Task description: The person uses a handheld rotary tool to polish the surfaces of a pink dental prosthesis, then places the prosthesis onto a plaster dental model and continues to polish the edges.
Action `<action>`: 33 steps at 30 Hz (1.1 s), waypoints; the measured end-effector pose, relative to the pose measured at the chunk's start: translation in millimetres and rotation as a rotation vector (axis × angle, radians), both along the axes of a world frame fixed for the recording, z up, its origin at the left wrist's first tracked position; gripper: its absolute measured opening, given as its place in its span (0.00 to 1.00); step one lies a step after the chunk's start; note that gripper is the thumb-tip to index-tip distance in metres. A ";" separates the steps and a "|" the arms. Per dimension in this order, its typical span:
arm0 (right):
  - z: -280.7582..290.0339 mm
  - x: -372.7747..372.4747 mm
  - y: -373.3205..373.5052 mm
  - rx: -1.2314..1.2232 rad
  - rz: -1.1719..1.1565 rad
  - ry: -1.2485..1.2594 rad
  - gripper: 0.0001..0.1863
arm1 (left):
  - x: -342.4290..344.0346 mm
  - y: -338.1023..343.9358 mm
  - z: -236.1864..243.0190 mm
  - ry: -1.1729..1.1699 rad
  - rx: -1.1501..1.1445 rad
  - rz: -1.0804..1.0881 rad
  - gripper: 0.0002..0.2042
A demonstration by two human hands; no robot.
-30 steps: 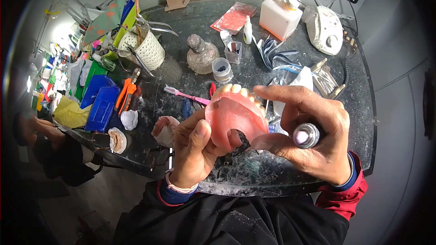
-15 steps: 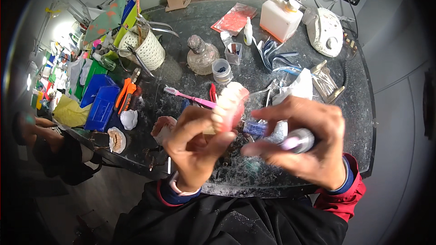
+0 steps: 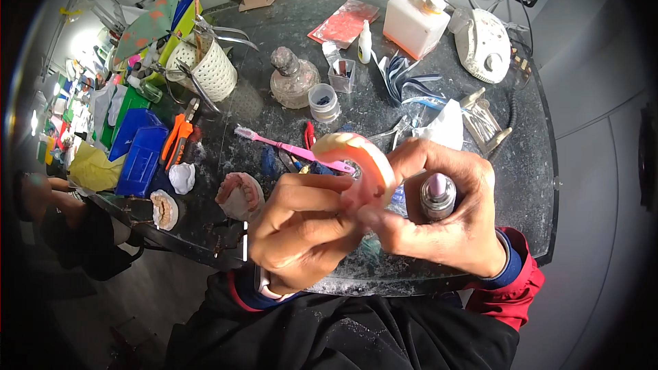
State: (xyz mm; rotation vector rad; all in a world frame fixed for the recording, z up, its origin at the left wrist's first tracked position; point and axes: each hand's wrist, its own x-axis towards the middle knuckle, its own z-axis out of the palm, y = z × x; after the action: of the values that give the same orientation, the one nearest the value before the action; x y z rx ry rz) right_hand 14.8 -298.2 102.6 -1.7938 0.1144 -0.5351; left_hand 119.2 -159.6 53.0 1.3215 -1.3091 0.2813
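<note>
A pink denture with pale teeth is held up over the middle of the bench, its curved arch tilted on edge. My left hand is closed on its lower end, fingers bent around it. With thumb and forefinger my right hand touches the other side of the denture. That same hand grips a dark rotary handpiece in its palm, a purple-pink grinding tip pointing up; most of its body is hidden by the fingers. Beyond the left hand lies a pink toothbrush. A plaster model with a pink gum arch sits beside that hand.
Orange-handled pliers, a blue tray and plaster pieces occupy the left side. A glass burner, a small jar, a plastic canister and a white control box stand farther back. The bench surface is dusty.
The denture has turned so its arch now shows edge-on. My right hand has moved left onto it, and the handpiece tip now points upward. The whole view has shifted slightly.
</note>
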 end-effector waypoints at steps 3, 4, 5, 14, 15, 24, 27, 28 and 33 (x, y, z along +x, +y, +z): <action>2.2 -2.0 -0.6 0.078 0.000 0.032 0.09 | 0.4 3.8 4.6 0.049 -0.019 -0.066 0.07; 7.6 -2.6 0.0 0.142 0.004 0.076 0.09 | -1.1 8.1 5.6 0.066 -0.036 0.000 0.06; 13.8 -3.3 -0.3 0.138 0.010 0.078 0.09 | 0.0 13.2 0.6 -0.001 -0.070 0.147 0.11; 9.1 -0.2 -0.6 0.219 0.065 0.179 0.12 | -1.6 12.8 8.8 0.551 -0.023 -0.009 0.17; 10.8 0.3 -4.1 0.077 0.077 0.147 0.13 | -1.8 13.9 11.1 0.573 0.003 0.002 0.16; 5.1 2.1 -1.7 -0.016 0.040 0.145 0.10 | 1.0 14.1 13.2 0.652 -0.023 0.058 0.10; 5.8 1.4 -2.9 -0.035 0.063 0.124 0.10 | 5.4 19.4 9.9 0.352 0.132 0.128 0.11; 5.2 1.3 -3.1 -0.035 0.062 0.124 0.10 | -2.3 15.2 13.2 0.506 0.090 0.107 0.13; 4.8 0.0 -3.6 -0.038 0.047 0.111 0.13 | -11.7 15.3 13.0 0.715 0.022 0.031 0.17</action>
State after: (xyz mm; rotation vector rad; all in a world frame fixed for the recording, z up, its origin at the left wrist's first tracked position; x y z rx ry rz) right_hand 14.9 -301.8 107.4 -1.8590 0.1385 -0.4064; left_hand 107.5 -144.3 66.1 1.2908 -0.6859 -0.1807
